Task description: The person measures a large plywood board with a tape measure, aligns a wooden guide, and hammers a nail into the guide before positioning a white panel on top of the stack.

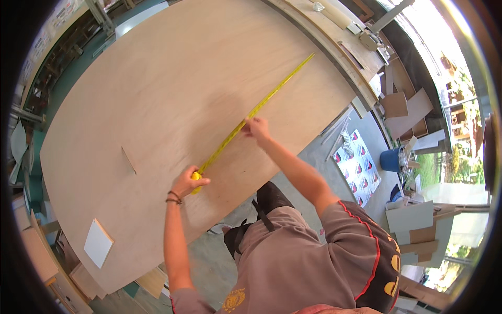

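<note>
A yellow tape measure (196, 180) is in my left hand (185, 183), whose fingers wrap round its case near the front edge of a large pale wooden sheet (141, 83). The yellow blade (281, 87) runs out of the case across the sheet, slanting to the far right. Its far tip lies close to the sheet's right edge. My right hand (257, 129) is closed at the blade about midway along, with the fingertips pinching its edge; they are slightly blurred.
A small white panel (98, 244) and a thin strip (128, 160) lie on the sheet's left part. Beyond its right edge is a wooden bench (361, 57). A blue bucket (390, 160), a printed sheet (360, 168) and board offcuts (410, 216) stand or lie at right.
</note>
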Demonstrator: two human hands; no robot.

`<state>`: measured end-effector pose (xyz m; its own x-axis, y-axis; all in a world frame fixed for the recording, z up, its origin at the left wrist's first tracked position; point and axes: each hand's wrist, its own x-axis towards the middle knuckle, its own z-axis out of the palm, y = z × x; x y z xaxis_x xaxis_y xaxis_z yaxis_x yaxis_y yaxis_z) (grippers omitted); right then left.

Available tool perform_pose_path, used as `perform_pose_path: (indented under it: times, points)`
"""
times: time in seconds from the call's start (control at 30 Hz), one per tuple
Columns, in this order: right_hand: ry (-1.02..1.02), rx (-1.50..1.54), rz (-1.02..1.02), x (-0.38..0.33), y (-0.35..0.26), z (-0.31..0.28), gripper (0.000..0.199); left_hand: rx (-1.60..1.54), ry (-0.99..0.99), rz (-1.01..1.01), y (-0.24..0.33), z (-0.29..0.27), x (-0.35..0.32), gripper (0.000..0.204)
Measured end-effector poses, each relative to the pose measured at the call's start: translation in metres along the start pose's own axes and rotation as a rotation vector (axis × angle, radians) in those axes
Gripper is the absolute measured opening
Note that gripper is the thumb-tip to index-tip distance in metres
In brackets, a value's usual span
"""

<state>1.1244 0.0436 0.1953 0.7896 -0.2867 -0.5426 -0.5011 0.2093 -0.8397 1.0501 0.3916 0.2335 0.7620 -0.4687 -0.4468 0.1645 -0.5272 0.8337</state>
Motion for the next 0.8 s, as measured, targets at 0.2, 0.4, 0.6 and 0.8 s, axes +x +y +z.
perform_pose_path:
  times: [0.2,0.4,0.6,0.8]
  points:
    - [0.01,-0.163,-0.122,0.108,-0.018,-0.026,0.029,-0.197,0.191,-0.055,-0.046,-0.096,-0.088,0.038]
    - [-0.005,-0.041,0.02,0.123,-0.04,-0.001,0.021,-0.177,0.45,-0.29,-0.126,-0.191,-0.173,0.053]
    - [0.082,-0.067,0.053,0.122,-0.06,0.025,0.019,-0.199,0.572,-0.468,-0.178,-0.261,-0.241,0.049]
    - [0.075,-0.159,-0.02,0.151,-0.066,-0.023,0.019,-0.228,0.606,-0.645,-0.199,-0.278,-0.243,0.049]
